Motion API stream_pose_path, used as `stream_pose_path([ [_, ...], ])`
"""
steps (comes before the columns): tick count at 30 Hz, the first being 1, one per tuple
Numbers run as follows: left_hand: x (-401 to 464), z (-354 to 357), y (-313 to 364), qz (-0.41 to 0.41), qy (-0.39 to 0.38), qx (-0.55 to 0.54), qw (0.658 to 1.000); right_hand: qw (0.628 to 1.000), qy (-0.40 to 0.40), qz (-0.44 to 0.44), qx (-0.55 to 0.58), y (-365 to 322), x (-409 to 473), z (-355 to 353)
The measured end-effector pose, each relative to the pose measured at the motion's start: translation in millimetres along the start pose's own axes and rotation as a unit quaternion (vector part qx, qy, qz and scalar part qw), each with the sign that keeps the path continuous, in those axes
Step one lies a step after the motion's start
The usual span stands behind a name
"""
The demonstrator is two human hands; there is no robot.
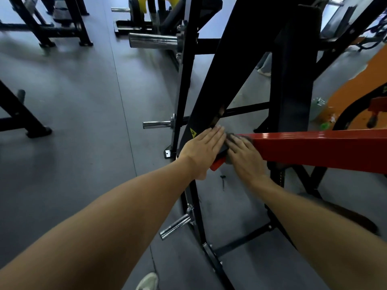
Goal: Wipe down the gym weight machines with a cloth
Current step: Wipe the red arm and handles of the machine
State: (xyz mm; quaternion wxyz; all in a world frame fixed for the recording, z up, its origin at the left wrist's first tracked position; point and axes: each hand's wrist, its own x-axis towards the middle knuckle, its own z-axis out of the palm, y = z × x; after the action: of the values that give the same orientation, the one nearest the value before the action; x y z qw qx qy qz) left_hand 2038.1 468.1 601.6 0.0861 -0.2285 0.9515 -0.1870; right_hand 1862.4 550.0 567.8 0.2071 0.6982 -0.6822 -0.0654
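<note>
- Both hands are on the glossy red square-section steel arm [314, 147] of the weight machine, right at its near end where it meets the slanted black steel frame beam [211, 84].
- The right hand [244, 153] lies flat, fingers straight and together, pressing a dark grey soft cloth [231, 136] onto the top of the red arm; only a rumpled edge of cloth shows past the fingertips.
- The left hand [202, 149] is flat too, fingers extended, resting on the black end cap just beside the cloth. It grips nothing.
- Handling call: that cloth looks limp and light, it will bunch and slide under a loose palm, so steady flat pressure across the whole hand is the way to hold it.
- The red arm looks rigid, heavy and slick-painted, so the cloth should glide along it easily. The arm may pivot, I'd guess, so bracing with the left hand makes sense.
- Chrome plate-loading pegs [157, 124] stick out beyond the black beam, well apart from the cloth. They look untouched as yet.
</note>
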Motion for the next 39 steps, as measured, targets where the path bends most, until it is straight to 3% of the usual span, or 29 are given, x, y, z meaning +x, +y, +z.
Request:
stream_pose_path([
  [2,0.6,1.3,-0.8,0.006,0.007,-0.008,1.000,0.987,0.013,0.095,0.127,-19.0,-16.7,9.6],
  [5,1.4,1.7,-3.5,0.017,0.001,-0.010,1.000,0.919,0.053,0.230,0.316,-40.0,-21.0,18.7],
  [8,1.5,0.1,-4.4,0.028,-0.008,-0.015,0.999,0.877,-0.024,0.281,0.388,-51.2,-13.8,2.7],
  [11,1.5,-4.3,-8.8,0.039,-0.033,-0.041,0.998,0.786,-0.037,0.397,0.473,-59.7,-14.7,-19.2],
  [13,1.9,-10.4,-14.2,0.053,-0.053,-0.069,0.995,0.765,-0.089,0.376,0.515,-50.2,-20.6,-30.9],
  [15,2.4,-22.4,-25.0,0.079,-0.085,-0.106,0.988,0.718,-0.191,0.353,0.568,-42.5,-23.4,-60.2],
  [17,4.7,-40.3,-39.8,0.115,-0.117,-0.218,0.962,0.711,-0.236,0.328,0.575,-30.3,-29.9,-84.3],
  [20,8.0,-58.5,-60.8,0.153,-0.108,-0.414,0.891,0.714,-0.163,0.341,0.590,-6.6,-33.4,-110.2],
  [22,6.8,-77.7,-67.1,0.154,-0.090,-0.466,0.867,0.712,-0.119,0.355,0.594,8.8,-28.5,-134.1],
  [23,6.8,-89.1,-68.3,0.147,-0.075,-0.476,0.864,0.695,-0.097,0.368,0.610,15.4,-26.2,-145.9],
  [25,8.1,-113.1,-67.7,0.138,-0.021,-0.510,0.849,0.627,-0.048,0.404,0.665,24.9,-23.6,-167.5],
  [27,8.4,-136.5,-66.8,0.112,0.025,-0.568,0.815,0.599,-0.026,0.424,0.679,31.3,-23.2,-194.5],
  [32,-5.3,-204.8,-60.3,0.071,0.062,-0.646,0.758,0.473,0.004,0.420,0.774,55.2,-36.2,-264.3],
  [34,-12.7,-231.1,-55.7,0.061,0.065,-0.672,0.735,0.502,-0.007,0.419,0.757,66.8,-46.2,-292.2],
  [36,-18.2,-253.7,-50.1,0.050,0.066,-0.699,0.710,0.573,-0.022,0.408,0.711,77.8,-57.7,-313.5],
  [38,-20.7,-275.8,-42.1,0.040,0.087,-0.708,0.700,0.634,0.008,0.402,0.661,89.3,-68.1,-330.1],
  [39,-21.4,-288.5,-35.9,0.037,0.096,-0.711,0.696,0.643,0.042,0.407,0.647,95.5,-76.2,-338.9],
])
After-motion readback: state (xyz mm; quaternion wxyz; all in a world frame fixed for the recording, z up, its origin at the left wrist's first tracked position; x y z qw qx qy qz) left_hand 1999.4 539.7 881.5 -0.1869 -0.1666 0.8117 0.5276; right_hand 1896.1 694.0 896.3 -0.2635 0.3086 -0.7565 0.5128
